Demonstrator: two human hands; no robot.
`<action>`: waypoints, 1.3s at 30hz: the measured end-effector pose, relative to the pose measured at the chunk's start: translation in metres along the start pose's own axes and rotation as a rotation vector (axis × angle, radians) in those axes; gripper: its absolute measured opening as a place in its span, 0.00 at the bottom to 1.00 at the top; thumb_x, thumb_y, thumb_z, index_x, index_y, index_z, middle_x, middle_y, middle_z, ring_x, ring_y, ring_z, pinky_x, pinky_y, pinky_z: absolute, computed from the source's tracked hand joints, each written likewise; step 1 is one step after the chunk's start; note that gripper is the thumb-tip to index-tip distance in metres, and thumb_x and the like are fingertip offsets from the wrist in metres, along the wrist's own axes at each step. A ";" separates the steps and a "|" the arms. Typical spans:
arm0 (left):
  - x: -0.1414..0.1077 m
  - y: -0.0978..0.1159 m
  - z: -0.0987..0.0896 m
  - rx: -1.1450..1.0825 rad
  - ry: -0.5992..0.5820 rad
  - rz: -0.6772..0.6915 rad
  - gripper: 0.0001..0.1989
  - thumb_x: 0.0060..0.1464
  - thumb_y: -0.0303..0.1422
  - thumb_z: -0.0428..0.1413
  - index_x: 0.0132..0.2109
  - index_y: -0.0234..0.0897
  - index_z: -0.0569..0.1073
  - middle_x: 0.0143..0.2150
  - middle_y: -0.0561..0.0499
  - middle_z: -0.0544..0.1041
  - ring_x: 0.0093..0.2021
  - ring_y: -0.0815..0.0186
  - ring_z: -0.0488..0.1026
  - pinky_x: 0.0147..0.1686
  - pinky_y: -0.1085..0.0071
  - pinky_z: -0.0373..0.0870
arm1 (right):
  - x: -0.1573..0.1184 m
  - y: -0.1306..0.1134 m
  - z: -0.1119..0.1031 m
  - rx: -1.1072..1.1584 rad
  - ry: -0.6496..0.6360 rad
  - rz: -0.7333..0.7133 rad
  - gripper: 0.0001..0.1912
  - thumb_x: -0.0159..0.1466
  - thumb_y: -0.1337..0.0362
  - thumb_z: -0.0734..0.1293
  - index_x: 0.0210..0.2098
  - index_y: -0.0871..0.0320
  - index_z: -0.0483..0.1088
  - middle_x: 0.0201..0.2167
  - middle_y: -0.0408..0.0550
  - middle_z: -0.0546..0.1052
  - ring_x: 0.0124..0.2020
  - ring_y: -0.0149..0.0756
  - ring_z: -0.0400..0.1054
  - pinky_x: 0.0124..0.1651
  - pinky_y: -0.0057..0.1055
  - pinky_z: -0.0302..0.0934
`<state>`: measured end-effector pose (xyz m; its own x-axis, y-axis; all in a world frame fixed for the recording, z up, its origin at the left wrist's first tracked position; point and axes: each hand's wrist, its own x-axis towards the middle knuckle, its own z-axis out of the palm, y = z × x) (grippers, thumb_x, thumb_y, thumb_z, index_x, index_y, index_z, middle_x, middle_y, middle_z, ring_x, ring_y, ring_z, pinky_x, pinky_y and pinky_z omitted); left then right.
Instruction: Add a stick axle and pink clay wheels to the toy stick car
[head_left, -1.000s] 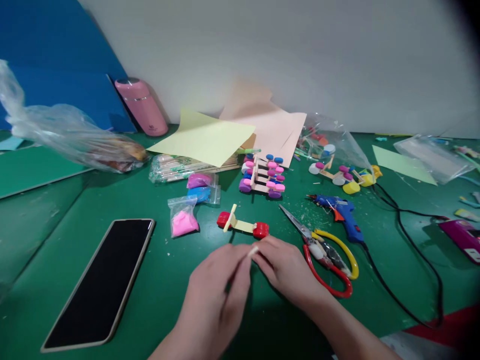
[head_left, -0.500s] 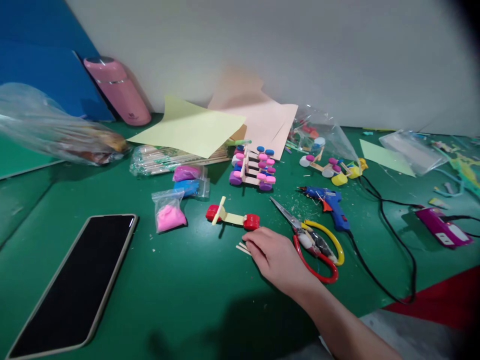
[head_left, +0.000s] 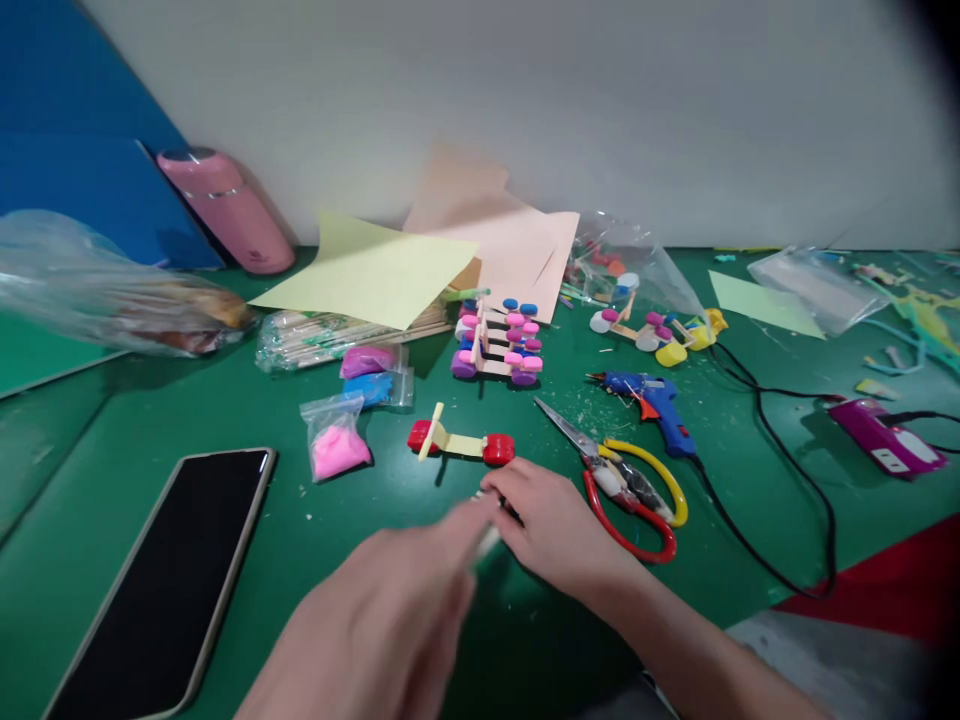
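My right hand (head_left: 551, 515) rests low over the green table with its fingers bent together on some short, thin pale sticks (head_left: 489, 542), which are partly covered and blurred. My left hand (head_left: 390, 595) reaches in from the lower left, its fingertips beside the sticks. It is smeared by motion, so its grip is unclear. Just beyond the hands lies a small model (head_left: 459, 444) with a pale flat bar, a raised crosspiece and red end pieces. Scissors (head_left: 600, 462) with one red and one yellow handle lie right of my right hand.
A blue glue gun (head_left: 651, 398) trails its cord toward a purple power block (head_left: 885, 437). Colourful wheeled models (head_left: 499, 345) stand behind the red one. Bags of pink clay (head_left: 335, 450) and blue clay (head_left: 369, 388) lie left, near a phone (head_left: 161, 580). A pink flask (head_left: 229, 210) leans behind.
My left hand has come into view from the lower left and reached the sticks by my right hand. My right hand has stayed nearly in place. The view has shifted slightly.
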<state>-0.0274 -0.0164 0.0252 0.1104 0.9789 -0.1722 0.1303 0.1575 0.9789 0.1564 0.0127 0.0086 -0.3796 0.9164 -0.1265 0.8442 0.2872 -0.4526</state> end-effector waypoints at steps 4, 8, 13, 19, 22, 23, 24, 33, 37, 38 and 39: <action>0.007 0.030 0.011 0.032 -0.065 -0.155 0.15 0.52 0.39 0.51 0.47 0.46 0.70 0.31 0.52 0.71 0.35 0.62 0.68 0.34 0.70 0.65 | 0.006 -0.007 -0.008 -0.061 -0.053 0.009 0.06 0.61 0.67 0.59 0.32 0.59 0.68 0.31 0.48 0.72 0.33 0.35 0.67 0.33 0.27 0.55; 0.017 0.022 0.020 -0.221 -0.119 -0.210 0.13 0.55 0.35 0.48 0.49 0.42 0.66 0.25 0.56 0.67 0.23 0.72 0.60 0.24 0.75 0.58 | 0.011 -0.013 -0.017 -0.120 -0.115 0.015 0.06 0.60 0.68 0.60 0.28 0.60 0.68 0.28 0.49 0.73 0.28 0.37 0.68 0.27 0.28 0.52; 0.018 0.008 0.022 -0.393 -0.078 -0.280 0.08 0.56 0.32 0.49 0.43 0.39 0.67 0.26 0.57 0.66 0.22 0.75 0.59 0.25 0.76 0.56 | 0.014 -0.016 -0.019 -0.125 -0.148 -0.001 0.07 0.59 0.69 0.60 0.27 0.60 0.68 0.27 0.50 0.74 0.28 0.38 0.68 0.27 0.29 0.52; 0.018 0.000 0.024 -0.487 -0.089 -0.349 0.08 0.54 0.32 0.50 0.41 0.36 0.68 0.24 0.57 0.64 0.20 0.76 0.55 0.22 0.76 0.52 | 0.009 -0.011 -0.017 -0.039 -0.106 0.005 0.07 0.61 0.68 0.60 0.31 0.58 0.69 0.29 0.48 0.74 0.32 0.36 0.68 0.32 0.28 0.56; 0.022 -0.002 0.025 -0.466 -0.097 -0.337 0.07 0.54 0.32 0.51 0.40 0.36 0.68 0.23 0.57 0.63 0.19 0.76 0.54 0.21 0.76 0.51 | 0.005 -0.003 -0.019 0.025 -0.087 0.012 0.08 0.62 0.68 0.58 0.33 0.57 0.69 0.31 0.46 0.74 0.33 0.33 0.68 0.35 0.26 0.57; 0.024 -0.003 0.025 -0.453 -0.103 -0.327 0.07 0.54 0.32 0.51 0.40 0.36 0.69 0.23 0.57 0.64 0.19 0.76 0.54 0.21 0.76 0.51 | 0.003 0.001 -0.020 0.043 -0.084 0.017 0.09 0.62 0.68 0.58 0.34 0.56 0.70 0.31 0.45 0.74 0.33 0.32 0.68 0.36 0.26 0.57; 0.026 -0.003 0.025 -0.441 -0.110 -0.315 0.07 0.54 0.32 0.51 0.40 0.36 0.69 0.23 0.57 0.64 0.19 0.76 0.55 0.21 0.77 0.51 | 0.002 0.004 -0.020 0.067 -0.081 0.022 0.09 0.62 0.68 0.58 0.35 0.56 0.70 0.31 0.45 0.74 0.33 0.32 0.68 0.36 0.26 0.57; 0.032 -0.016 0.024 -0.445 -0.136 -0.258 0.07 0.53 0.33 0.52 0.38 0.37 0.70 0.22 0.57 0.65 0.19 0.75 0.57 0.22 0.76 0.53 | 0.004 0.013 -0.012 0.270 -0.029 0.058 0.09 0.60 0.68 0.60 0.34 0.55 0.72 0.33 0.43 0.76 0.34 0.33 0.68 0.37 0.27 0.58; 0.031 -0.017 0.022 -0.453 -0.127 -0.244 0.07 0.52 0.33 0.53 0.38 0.36 0.71 0.23 0.57 0.66 0.19 0.76 0.57 0.22 0.76 0.53 | -0.003 0.017 -0.015 0.307 -0.045 0.065 0.09 0.60 0.67 0.61 0.37 0.55 0.71 0.33 0.45 0.74 0.30 0.31 0.68 0.33 0.26 0.60; 0.031 -0.016 0.021 -0.455 -0.126 -0.238 0.07 0.52 0.33 0.53 0.38 0.36 0.71 0.23 0.56 0.66 0.19 0.75 0.57 0.22 0.76 0.53 | -0.006 0.018 -0.015 0.307 -0.059 0.059 0.09 0.59 0.67 0.61 0.38 0.55 0.71 0.34 0.45 0.73 0.29 0.30 0.67 0.32 0.26 0.60; 0.030 -0.016 0.021 -0.459 -0.122 -0.233 0.07 0.52 0.33 0.53 0.38 0.36 0.71 0.23 0.56 0.66 0.19 0.75 0.57 0.22 0.76 0.53 | -0.009 0.020 -0.016 0.299 -0.069 0.050 0.09 0.59 0.68 0.62 0.38 0.55 0.71 0.34 0.45 0.73 0.29 0.30 0.67 0.32 0.26 0.60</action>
<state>-0.0053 0.0081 0.0021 0.2476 0.8932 -0.3754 -0.2763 0.4365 0.8562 0.1823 0.0149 0.0146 -0.3740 0.9034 -0.2098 0.7172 0.1383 -0.6830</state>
